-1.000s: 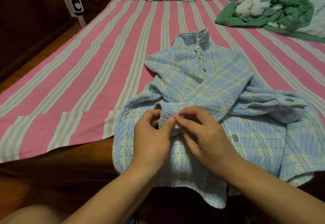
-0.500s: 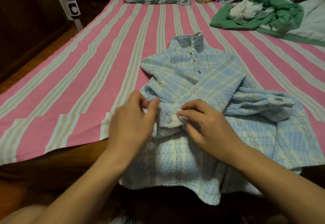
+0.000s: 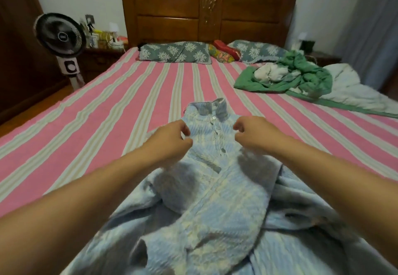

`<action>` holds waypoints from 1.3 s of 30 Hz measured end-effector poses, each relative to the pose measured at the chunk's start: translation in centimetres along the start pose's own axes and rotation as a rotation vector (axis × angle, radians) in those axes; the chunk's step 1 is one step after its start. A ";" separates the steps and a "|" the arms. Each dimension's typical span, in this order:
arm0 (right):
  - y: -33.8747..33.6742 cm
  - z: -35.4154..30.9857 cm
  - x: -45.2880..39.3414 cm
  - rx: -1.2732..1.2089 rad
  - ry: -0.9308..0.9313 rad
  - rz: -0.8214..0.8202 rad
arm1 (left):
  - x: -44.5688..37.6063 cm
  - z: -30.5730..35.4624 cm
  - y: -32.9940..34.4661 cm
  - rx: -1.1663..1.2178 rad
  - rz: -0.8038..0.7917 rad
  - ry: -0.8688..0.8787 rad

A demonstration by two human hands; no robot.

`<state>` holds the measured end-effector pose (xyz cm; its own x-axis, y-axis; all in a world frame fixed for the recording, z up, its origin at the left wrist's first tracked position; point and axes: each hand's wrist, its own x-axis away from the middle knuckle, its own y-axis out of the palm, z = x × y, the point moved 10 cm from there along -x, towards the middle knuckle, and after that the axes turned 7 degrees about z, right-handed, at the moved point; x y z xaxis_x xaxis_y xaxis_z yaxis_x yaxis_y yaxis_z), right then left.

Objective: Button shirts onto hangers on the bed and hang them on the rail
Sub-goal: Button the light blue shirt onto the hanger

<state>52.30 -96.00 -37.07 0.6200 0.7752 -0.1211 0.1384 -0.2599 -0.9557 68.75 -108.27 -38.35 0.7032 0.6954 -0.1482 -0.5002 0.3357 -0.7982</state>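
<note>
Two hands (image 3: 212,140) on shirt (image 3: 213,188) — fan (image 3: 60,35) aside

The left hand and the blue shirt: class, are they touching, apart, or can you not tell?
Touching. The head view shows the left hand closed on a pinch of the blue shirt fabric at its shoulder, with no gap between fingers and cloth.

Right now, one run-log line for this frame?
stage: shirt handling on bed | left hand: pinching shoulder of blue shirt | right hand: pinching other shoulder | top buttons done | hanger: mostly hidden | rail: not in view
</note>
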 end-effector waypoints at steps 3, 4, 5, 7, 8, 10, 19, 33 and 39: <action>2.9 1.9 -8.4 0.092 0.014 -0.008 | -7.8 -3.0 4.7 -0.211 -0.006 0.047; 3.8 2.2 -11.4 0.087 0.015 0.008 | -9.8 -4.6 6.5 -0.342 -0.008 0.064; 4.7 2.5 -14.4 0.048 0.022 0.029 | -11.2 -6.3 8.6 -0.468 -0.042 0.070; 6.9 4.2 -20.0 -0.113 0.122 0.059 | -11.9 -9.7 12.5 -0.545 -0.137 0.031; 8.4 5.5 -21.9 -0.207 0.223 0.048 | -11.7 -10.7 13.3 -0.521 -0.126 0.025; 12.2 8.4 -24.0 -0.282 0.401 -0.036 | -11.2 -10.6 12.8 -0.473 0.033 0.107; 9.9 8.4 -19.7 -0.010 0.336 -0.311 | -12.6 -9.4 11.0 -0.384 -0.343 -0.156; 7.2 7.1 -13.0 -0.177 0.197 -0.369 | -23.9 -4.5 11.3 0.284 0.038 -1.008; 9.4 9.4 -13.9 -0.234 0.280 -0.461 | -22.9 -5.3 13.7 0.127 -0.002 -1.146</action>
<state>37.66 -103.80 -46.88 0.6313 0.6650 0.3991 0.5896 -0.0772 -0.8040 48.46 -123.00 -49.03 -0.1352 0.8419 0.5224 -0.5924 0.3539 -0.7237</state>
